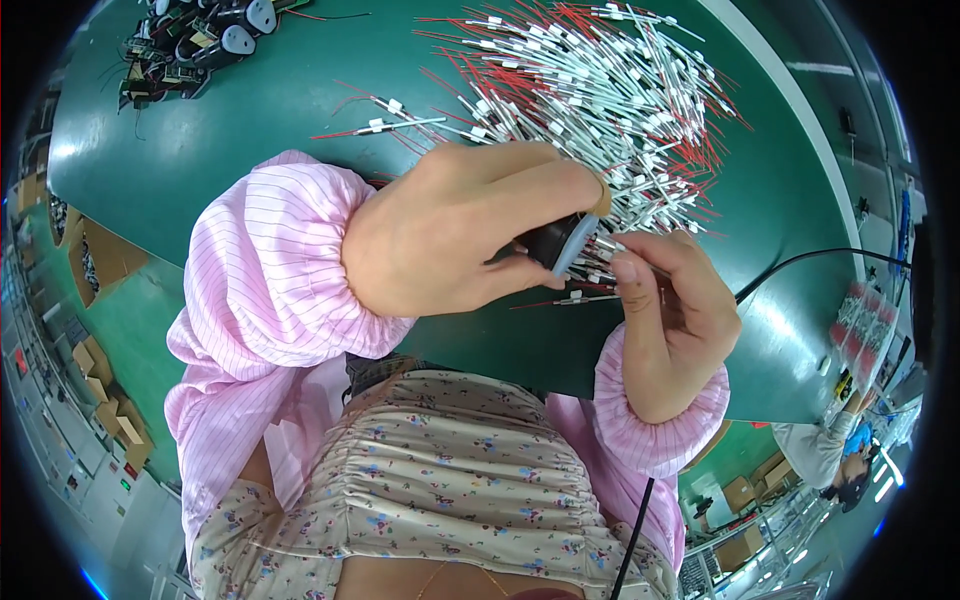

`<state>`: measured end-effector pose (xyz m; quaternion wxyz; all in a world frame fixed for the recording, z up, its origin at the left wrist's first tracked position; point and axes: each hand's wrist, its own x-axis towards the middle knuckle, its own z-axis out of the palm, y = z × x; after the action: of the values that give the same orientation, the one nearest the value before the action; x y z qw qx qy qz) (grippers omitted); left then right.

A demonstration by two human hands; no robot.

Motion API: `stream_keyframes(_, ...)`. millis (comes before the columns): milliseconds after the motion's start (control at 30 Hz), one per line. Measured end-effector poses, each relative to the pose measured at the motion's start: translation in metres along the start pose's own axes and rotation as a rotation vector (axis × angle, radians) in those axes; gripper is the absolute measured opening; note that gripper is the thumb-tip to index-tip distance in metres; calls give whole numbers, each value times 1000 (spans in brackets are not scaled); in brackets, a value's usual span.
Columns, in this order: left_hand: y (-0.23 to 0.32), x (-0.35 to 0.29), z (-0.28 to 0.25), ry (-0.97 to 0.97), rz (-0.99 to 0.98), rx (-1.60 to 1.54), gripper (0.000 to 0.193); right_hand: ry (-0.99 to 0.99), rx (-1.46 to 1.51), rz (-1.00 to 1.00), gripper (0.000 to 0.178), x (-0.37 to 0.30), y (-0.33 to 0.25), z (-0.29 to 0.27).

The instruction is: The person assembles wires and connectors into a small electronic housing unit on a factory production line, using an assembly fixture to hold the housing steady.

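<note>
In my left hand (465,215) is a black cylindrical part (548,242) with a pale grey-blue rim, gripped between curled fingers and thumb. The rim end points right, toward my right hand (685,290). There, thumb and forefinger are pinched together close to the rim; whatever lies between them is too small to make out. Just beyond both hands spreads a large heap of thin white sticks (600,90) with white tabs and red wires. One loose stick (590,299) lies below the black part, and a few others (385,126) lie left of the heap.
Several black round parts with circuit boards (205,50) sit at the far left of the green table (300,85). A black cable (820,253) crosses the right side. Beyond the right edge are a red-and-white bundle (865,325) and another person (815,450). Cardboard boxes (110,400) stand on the left floor.
</note>
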<state>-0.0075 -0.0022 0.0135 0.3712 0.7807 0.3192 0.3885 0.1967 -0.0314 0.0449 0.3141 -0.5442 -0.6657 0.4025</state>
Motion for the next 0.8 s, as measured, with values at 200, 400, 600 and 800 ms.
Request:
stream_keyframes(200,11,8,-11,-111,-258,-235,42,160,23,-147,14,4,6,5)
stream_keyframes(400,4,0,-4,-49,-389,-588,32,70,-135,-355,23,9,13,-1)
stream_keyframes(600,5,-1,12,74,-130,7,36,160,-512,-380,19,5,6,12)
stream_keyframes(800,4,1,4,45,-137,-163,32,83,-157,-290,19,8,9,5)
